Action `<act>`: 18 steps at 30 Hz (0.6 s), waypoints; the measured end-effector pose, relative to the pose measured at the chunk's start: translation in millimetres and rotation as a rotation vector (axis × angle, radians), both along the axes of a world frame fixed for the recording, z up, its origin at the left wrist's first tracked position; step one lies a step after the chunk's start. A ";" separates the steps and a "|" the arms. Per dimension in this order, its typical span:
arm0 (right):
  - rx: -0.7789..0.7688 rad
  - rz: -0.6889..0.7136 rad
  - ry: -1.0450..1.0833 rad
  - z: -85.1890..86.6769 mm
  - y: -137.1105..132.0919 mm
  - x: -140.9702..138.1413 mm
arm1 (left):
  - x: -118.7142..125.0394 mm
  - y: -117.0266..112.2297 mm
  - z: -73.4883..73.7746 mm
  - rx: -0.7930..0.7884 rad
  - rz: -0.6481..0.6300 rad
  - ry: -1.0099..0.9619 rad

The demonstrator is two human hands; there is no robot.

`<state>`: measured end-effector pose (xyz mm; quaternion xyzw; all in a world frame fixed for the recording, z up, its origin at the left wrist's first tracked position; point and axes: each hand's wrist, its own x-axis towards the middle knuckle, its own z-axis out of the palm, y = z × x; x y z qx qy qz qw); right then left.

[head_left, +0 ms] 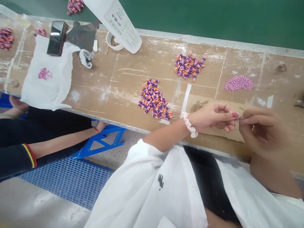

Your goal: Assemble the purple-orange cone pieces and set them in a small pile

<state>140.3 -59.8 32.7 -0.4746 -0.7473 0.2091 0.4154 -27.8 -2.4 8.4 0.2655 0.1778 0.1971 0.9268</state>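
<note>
My left hand (217,117), with a pale scrunchie (190,125) at its wrist, is closed in a pinch on a small purple-and-orange figure (238,117), mostly hidden by the fingers. My right hand (263,126), partly blurred, meets it fingertip to fingertip; its thumb and forefinger are pressed together, and what they pinch is too small to make out. Both hands are above a brown board (209,133) at the table's near edge. Beyond them lies a heap of tiny pink-purple pieces (238,83). Two piles of purple-and-orange figures, one nearer (154,99) and one farther (189,66), lie to the left.
A large white bottle (121,27) stands beside a tape roll (114,41). Farther left, a black phone (57,38) rests on a white cloth (47,90) holding small pink pieces. A co-worker's arm (61,142) is at the left, near a blue stool (102,139).
</note>
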 end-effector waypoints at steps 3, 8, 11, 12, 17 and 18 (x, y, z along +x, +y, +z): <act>0.100 -0.047 0.093 -5.4 -2.5 -0.9 | -0.3 -0.4 0.2 -0.016 0.017 -0.027; 0.121 -0.155 0.183 -10.7 -4.6 -6.3 | 0.2 -1.1 0.1 -0.012 0.022 -0.055; 0.143 -0.151 0.187 -12.4 -3.7 -5.9 | 0.8 -1.0 -0.8 -0.001 0.026 -0.057; 0.148 -0.143 0.178 -12.6 -3.3 -5.3 | 1.0 -0.9 -1.1 0.001 0.025 -0.054; 0.133 -0.114 0.128 -10.4 -3.6 -3.1 | 0.8 0.0 -0.9 0.006 0.022 -0.009; 0.123 -0.111 0.122 -9.8 -4.1 -2.9 | 0.6 0.3 -0.3 0.007 0.024 0.002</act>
